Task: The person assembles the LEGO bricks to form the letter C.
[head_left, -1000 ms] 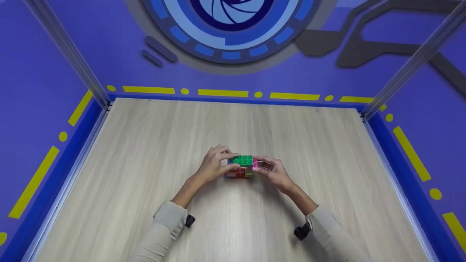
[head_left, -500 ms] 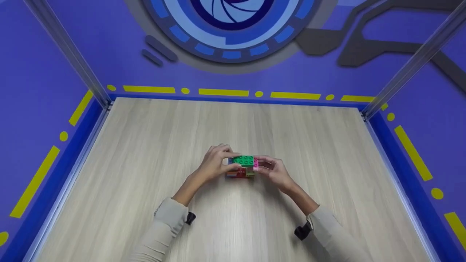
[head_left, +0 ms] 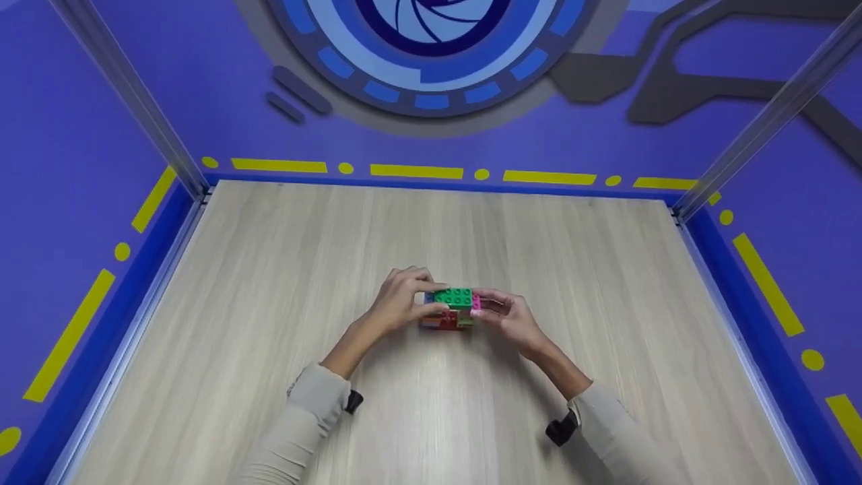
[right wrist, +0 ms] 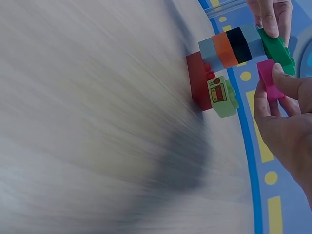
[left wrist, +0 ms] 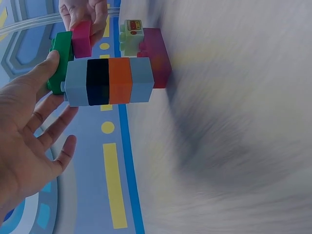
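Observation:
A build of toy building bricks stands upright on the table. Its base is a red brick (right wrist: 198, 80), with a printed light green brick (right wrist: 222, 98) on one end. A column rises from the other end, made of blue-grey, orange (left wrist: 120, 80) and black (left wrist: 98, 81) bricks. Across the column's top lies a green brick (head_left: 454, 298), overhanging to the right. My left hand (head_left: 394, 302) pinches this green brick between thumb and fingers. With my right hand (head_left: 518, 325) I pinch a pink brick (left wrist: 82, 39) against the underside of the overhang; whether the studs are joined cannot be told.
The build stands near the middle of a pale wooden table (head_left: 323, 236). Blue printed panels (head_left: 417, 151) close off the back and both sides, with metal posts at the far corners. Each sleeve has a black wrist device (head_left: 560, 428).
The hands and bricks keep almost the same pose. The whole head view has shifted slightly, with everything a little further right.

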`<state>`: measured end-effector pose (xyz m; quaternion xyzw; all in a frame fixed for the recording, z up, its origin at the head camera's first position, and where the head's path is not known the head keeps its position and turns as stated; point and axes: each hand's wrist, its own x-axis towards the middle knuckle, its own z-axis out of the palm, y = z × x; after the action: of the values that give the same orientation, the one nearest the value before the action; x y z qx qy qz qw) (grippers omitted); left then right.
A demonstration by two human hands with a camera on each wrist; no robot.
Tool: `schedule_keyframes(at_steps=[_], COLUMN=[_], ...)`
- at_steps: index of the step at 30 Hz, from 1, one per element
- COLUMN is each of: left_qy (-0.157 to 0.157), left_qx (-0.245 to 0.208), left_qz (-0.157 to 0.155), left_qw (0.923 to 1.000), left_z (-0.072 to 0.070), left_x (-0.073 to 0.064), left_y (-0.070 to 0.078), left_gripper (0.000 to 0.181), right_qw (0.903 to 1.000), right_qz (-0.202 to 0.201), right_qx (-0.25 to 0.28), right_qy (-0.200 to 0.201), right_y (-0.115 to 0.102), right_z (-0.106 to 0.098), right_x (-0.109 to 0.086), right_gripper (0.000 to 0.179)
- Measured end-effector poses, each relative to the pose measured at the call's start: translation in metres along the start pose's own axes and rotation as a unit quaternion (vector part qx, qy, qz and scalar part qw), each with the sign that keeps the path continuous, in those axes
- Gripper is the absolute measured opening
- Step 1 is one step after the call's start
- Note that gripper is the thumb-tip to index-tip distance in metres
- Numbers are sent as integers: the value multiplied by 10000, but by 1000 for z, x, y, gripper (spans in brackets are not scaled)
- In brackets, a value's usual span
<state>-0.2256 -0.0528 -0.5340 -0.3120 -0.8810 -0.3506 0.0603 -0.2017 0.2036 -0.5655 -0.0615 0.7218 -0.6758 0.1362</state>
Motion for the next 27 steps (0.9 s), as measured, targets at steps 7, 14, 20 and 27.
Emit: schedule_keyframes(at_steps=[7, 14, 20, 27], left_qy=[-23, 110, 246, 305], left_qx=[49, 133, -284, -898], left_qz=[105, 351, 341, 272], left_qw=[9999, 9992, 9987, 9951], left_z=[0, 3, 7, 7], left_x=[2, -2, -5, -7], left_y=[-1, -6, -9, -12], left_gripper=[41, 43, 41, 44], right_qw=[9998, 9979, 9876, 9534], right_qz=[19, -322, -828, -1506], right_qx=[165, -256, -1276, -2599], right_qy=[-78, -495, -384, -295], right_y=[2, 2, 16, 32], right_z=[-2, -7, -11, -3], right_x=[0, -2, -2, 0], right_gripper=[50, 62, 57, 42])
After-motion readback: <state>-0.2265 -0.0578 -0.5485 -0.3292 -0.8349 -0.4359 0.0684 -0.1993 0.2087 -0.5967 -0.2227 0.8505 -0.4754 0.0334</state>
